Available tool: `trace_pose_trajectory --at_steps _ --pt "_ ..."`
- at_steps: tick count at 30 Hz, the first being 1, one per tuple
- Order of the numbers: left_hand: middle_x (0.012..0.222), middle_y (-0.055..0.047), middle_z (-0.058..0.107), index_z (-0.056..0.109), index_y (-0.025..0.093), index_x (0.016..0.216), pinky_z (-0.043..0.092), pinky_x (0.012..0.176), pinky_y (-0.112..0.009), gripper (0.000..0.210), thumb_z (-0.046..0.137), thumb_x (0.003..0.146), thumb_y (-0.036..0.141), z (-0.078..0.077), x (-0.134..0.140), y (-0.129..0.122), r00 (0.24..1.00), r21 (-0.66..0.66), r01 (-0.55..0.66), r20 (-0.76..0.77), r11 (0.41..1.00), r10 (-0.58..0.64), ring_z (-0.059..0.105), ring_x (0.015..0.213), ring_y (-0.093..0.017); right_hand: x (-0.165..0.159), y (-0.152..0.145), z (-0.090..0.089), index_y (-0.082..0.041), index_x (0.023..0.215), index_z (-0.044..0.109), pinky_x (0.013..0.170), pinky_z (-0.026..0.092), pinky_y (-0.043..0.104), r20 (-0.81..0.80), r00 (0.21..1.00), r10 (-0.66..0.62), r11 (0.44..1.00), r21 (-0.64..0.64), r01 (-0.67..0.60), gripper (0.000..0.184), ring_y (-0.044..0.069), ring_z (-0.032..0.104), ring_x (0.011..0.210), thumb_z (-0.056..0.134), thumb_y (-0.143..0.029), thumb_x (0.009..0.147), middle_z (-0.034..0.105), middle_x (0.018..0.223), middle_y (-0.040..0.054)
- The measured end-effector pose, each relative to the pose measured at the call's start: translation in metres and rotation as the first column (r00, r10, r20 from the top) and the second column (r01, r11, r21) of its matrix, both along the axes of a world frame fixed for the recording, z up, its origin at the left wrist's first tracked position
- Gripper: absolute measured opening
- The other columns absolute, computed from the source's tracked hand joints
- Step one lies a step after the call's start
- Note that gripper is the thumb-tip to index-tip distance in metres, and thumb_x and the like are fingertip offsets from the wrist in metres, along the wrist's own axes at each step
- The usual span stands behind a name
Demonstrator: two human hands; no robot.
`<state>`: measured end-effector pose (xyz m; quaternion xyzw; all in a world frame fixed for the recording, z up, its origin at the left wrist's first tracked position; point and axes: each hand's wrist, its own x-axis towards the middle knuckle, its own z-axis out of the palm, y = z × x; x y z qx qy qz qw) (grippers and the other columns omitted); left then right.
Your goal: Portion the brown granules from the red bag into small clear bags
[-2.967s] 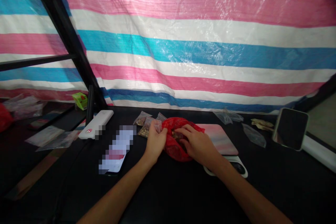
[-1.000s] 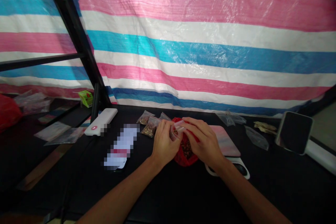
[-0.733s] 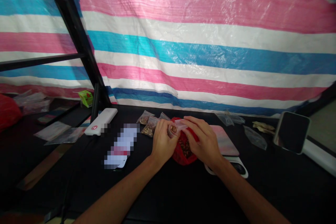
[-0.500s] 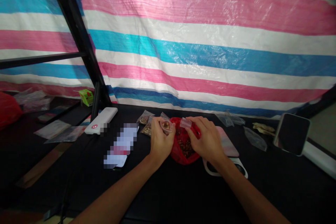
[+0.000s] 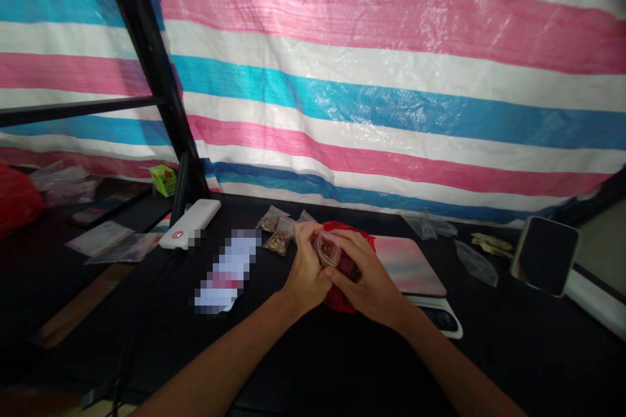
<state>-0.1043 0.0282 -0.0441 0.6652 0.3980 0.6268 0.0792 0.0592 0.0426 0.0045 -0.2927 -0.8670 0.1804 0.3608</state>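
My left hand (image 5: pixel 308 270) is closed around a small clear plastic bag (image 5: pixel 328 249), its mouth spread and brown seed-like pieces inside. My right hand (image 5: pixel 368 277) grips the other side of this bag, fingers along the rim and thumb low near the left thumb. Whether a small clear cup is still in the right hand is hidden. Beneath both hands lies a red plastic bag (image 5: pixel 340 301) with dark brown pieces, mostly covered. Filled little bags (image 5: pixel 280 238) rest just beyond my left hand.
A kitchen scale (image 5: pixel 447 319) with a pinkish plate (image 5: pixel 405 264) sits right of the red bag. On the left are a phone (image 5: pixel 229 270) and a white power bank (image 5: pixel 190 225). Clear bags (image 5: pixel 475 262) and a dark-screened device (image 5: pixel 546 255) occupy the right side.
My right hand has moved left from above the red bag to the small bag; the clear cup it held is no longer plainly visible. My left hand has shifted slightly right with the bag.
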Motion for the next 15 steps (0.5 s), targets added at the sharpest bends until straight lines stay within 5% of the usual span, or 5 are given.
trace_pose_trajectory --at_steps 5,10,12,15 --pt "0.122 -0.011 0.053 0.033 0.024 0.134 0.055 0.093 -0.042 0.059 0.069 0.089 0.037 -0.001 0.002 0.0 0.997 -0.129 0.031 -0.062 0.991 -0.039 0.062 0.109 -0.024 -0.005 0.0 0.0 -0.029 0.118 0.068 0.103 0.054 0.041 -0.209 0.978 -0.003 0.997 -0.08 -0.014 0.023 0.024 0.067 0.116 0.07 -0.032 0.095 0.072 0.122 0.0055" --pt "0.11 -0.006 0.064 0.041 0.027 0.135 0.056 0.092 -0.042 0.057 0.065 0.085 0.015 0.01 -0.004 0.0 0.983 -0.312 -0.086 -0.179 0.946 0.03 0.067 0.102 -0.024 0.015 0.005 0.018 -0.026 0.114 0.06 0.082 0.059 0.037 -0.499 0.835 -0.232 0.973 -0.108 0.206 0.021 0.023 0.071 0.094 0.055 -0.044 0.103 0.073 0.106 0.0069" --pt "0.104 -0.004 0.064 0.049 0.026 0.125 0.055 0.092 -0.041 0.048 0.054 0.082 0.004 0.012 -0.01 0.003 0.972 -0.329 -0.164 -0.217 0.93 0.095 0.066 0.101 -0.024 0.037 0.015 0.031 -0.026 0.114 0.06 0.079 0.058 0.039 -0.456 0.852 -0.259 0.962 -0.041 0.27 0.024 0.025 0.07 0.09 0.055 -0.047 0.102 0.072 0.104 0.0071" --pt "0.101 -0.005 0.065 0.054 0.024 0.112 0.054 0.089 -0.04 0.046 0.048 0.076 -0.003 0.013 -0.017 0.009 0.955 -0.322 -0.258 -0.225 0.911 0.191 0.066 0.099 -0.024 0.077 0.032 0.045 -0.026 0.101 0.067 0.079 0.054 0.042 -0.091 0.939 -0.332 0.929 0.142 0.342 0.019 0.026 0.068 0.083 0.065 -0.044 0.094 0.074 0.096 0.0058"
